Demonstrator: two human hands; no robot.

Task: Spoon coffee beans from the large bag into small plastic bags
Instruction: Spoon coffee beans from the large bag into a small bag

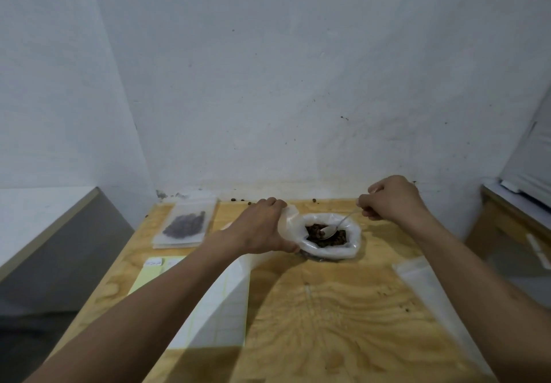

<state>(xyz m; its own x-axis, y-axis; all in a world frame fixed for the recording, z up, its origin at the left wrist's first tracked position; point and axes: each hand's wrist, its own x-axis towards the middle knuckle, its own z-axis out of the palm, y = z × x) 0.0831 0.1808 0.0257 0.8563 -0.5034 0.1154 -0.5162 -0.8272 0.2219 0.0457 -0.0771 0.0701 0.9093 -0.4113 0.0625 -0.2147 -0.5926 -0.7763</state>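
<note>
The large bag (pixel 331 248) stands open near the back of the wooden table (pixel 328 308), its white plastic rim rolled down around dark coffee beans (pixel 323 235). My left hand (pixel 262 227) grips a small translucent plastic bag (pixel 287 224) right beside the large bag's left rim. My right hand (pixel 390 199) pinches the handle of a metal spoon (pixel 337 226), whose bowl lies on the beans inside the large bag. A filled small bag (pixel 185 224) of beans lies flat at the table's back left.
Empty small bags (pixel 417 275) lie to the right under my forearm. A yellow sheet (pixel 149 275) and white gridded label sheets (pixel 229 302) lie at the left. Loose beans (pixel 238 200) dot the table's back edge along the wall. A second table (pixel 507 221) stands at the right.
</note>
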